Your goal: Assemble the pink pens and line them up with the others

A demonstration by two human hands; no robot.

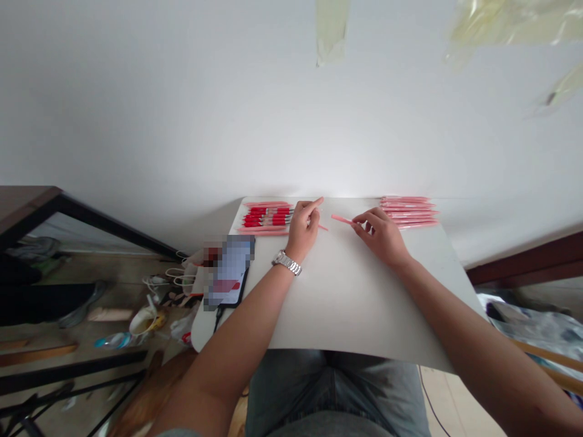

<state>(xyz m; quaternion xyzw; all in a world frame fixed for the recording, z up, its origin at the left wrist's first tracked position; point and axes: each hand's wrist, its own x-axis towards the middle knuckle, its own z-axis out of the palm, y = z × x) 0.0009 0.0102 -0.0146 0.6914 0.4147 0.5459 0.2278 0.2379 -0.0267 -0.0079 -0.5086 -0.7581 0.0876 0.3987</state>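
Fingers (363, 217) of the right hand (381, 234) pinched a slim pink stick (340, 219). Beside slim red pens (268, 217), the left hand (303, 227) had an unclear grip.

1 head-worn camera looks forward and down at a table (346, 309).

Table (341, 291) before wall (291, 121), pens (277, 217) left, phone (231, 267) nearer, packets (410, 214) right

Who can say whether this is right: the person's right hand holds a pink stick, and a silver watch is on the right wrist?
One detail is wrong: the head view shows the silver watch on the left wrist, not the right. The rest stands: the person's right hand holds a pink stick.
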